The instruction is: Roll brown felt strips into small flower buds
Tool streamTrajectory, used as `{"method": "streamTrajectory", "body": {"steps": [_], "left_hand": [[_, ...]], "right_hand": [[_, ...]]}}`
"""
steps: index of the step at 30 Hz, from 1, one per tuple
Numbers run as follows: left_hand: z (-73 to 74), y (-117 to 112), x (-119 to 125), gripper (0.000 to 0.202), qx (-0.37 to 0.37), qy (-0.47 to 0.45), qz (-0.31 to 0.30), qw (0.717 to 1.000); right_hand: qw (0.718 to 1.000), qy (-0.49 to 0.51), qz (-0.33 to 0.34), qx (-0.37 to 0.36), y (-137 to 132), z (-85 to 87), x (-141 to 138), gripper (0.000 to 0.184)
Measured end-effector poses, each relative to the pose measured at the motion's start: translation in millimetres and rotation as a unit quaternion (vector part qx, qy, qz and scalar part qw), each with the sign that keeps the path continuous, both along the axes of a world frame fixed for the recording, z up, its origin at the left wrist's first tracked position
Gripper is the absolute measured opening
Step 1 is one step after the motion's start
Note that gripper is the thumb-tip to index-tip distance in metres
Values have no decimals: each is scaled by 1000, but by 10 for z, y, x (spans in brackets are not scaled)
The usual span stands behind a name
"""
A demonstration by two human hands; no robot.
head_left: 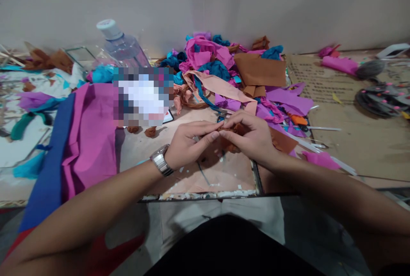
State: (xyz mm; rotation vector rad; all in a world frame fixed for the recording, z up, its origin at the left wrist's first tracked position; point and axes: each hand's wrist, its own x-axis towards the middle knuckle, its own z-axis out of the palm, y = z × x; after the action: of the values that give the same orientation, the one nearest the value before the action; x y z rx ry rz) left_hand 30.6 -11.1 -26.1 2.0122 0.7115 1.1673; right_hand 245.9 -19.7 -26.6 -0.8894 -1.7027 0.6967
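My left hand [188, 143], with a metal watch [161, 160] on its wrist, meets my right hand [254, 136] over the near part of the table. Fingers and thumbs of both pinch a piece of crumpled brown crepe paper [231, 146], mostly hidden by the right hand. Just beyond the fingertips lies a small blue and dark object [221, 119], too small to name. Two small brown paper balls, one of them a crumpled ball [150, 132], rest left of my hands. A flat brown paper piece [282, 140] lies beside my right wrist.
A heap of pink, purple, teal and brown crepe paper [211, 56] lies against the wall. A capped plastic bottle [123, 45] stands back left, near a pixelated phone. Pink sheets [96, 126] and green-handled pliers [24, 126] lie left. Cardboard [346, 139] and a pincushion-like dark disc [381, 99] are right.
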Motion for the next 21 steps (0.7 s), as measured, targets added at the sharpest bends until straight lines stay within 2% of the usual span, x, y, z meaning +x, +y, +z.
{"method": "streamTrajectory", "body": {"steps": [5,9,12,21], "left_hand": [[29,4,2,30,10,3,-9,1000],[43,7,9,27,-12,0,-8,1000],[41,16,4,24,-43,-5,-9,999],[3,71,-17,22,-168,1,-18,986]], "right_hand": [[1000,6,-12,-10,-23,3,-4,17],[999,9,4,39,0,-7,1,19],[998,-1,0,56,13,-10,6,18],[999,-10,2,33,24,-38,8,10]]}}
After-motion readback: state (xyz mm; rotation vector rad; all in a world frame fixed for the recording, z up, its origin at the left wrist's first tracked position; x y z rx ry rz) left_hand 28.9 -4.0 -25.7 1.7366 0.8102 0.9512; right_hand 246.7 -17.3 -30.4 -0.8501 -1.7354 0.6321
